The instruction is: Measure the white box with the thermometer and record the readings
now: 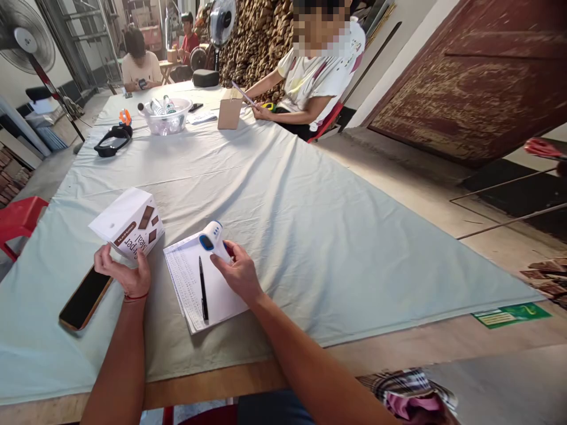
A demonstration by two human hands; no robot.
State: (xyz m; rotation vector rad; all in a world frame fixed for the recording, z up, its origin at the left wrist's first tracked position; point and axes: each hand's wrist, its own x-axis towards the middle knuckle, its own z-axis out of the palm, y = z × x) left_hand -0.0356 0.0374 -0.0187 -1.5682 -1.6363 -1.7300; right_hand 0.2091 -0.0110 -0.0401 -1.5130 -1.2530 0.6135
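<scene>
My right hand (241, 273) is wrapped around the handle of a white and blue infrared thermometer (214, 236), its small dark screen turned towards me. Beneath it lies a stack of paper (183, 295) with handwriting down its left side, and a black pen (202, 289) rests on the sheets. With thumb and fingers at its lower edge, my left hand (126, 273) grips a white carton (139, 221) printed with brown squares and partly legible lettering. A smartphone (85, 298) with a dark screen lies left of that wrist.
Farther up the cloth-covered table (336, 254) are a black strap-like headset (113, 141), an orange tape roll (125, 116), a plastic basket (168, 121) of bottles and a brown box (229, 114). A person (310, 77) sits at the right side. A red stool (20, 221) stands left.
</scene>
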